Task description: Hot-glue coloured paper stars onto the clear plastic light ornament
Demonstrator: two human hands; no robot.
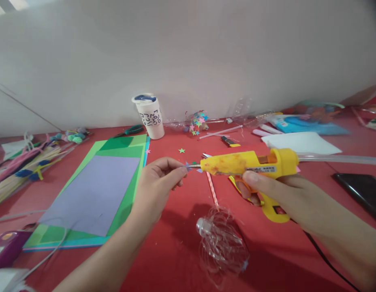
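My right hand (261,186) grips a yellow hot glue gun (230,162) with a clear glue stick (336,158) sticking out of its back. The metal nozzle points left and meets a small bluish-purple paper star (188,166), pinched between the thumb and forefinger of my left hand (160,178). Below the gun lies a clear plastic bottle top (204,227) with many thin curled strips (226,247) spreading from it. A small blue star (245,265) shows among the strip ends. A pink patterned straw (212,190) lies just above the strips.
A white cup (150,117) stands near the wall, beside dark-handled scissors (133,129). Coloured paper sheets (93,194) are stacked left. A star-covered bundle (198,123) and a box cutter (229,141) lie at the back. A black phone (362,192) rests right; the gun's cord (321,253) trails below.
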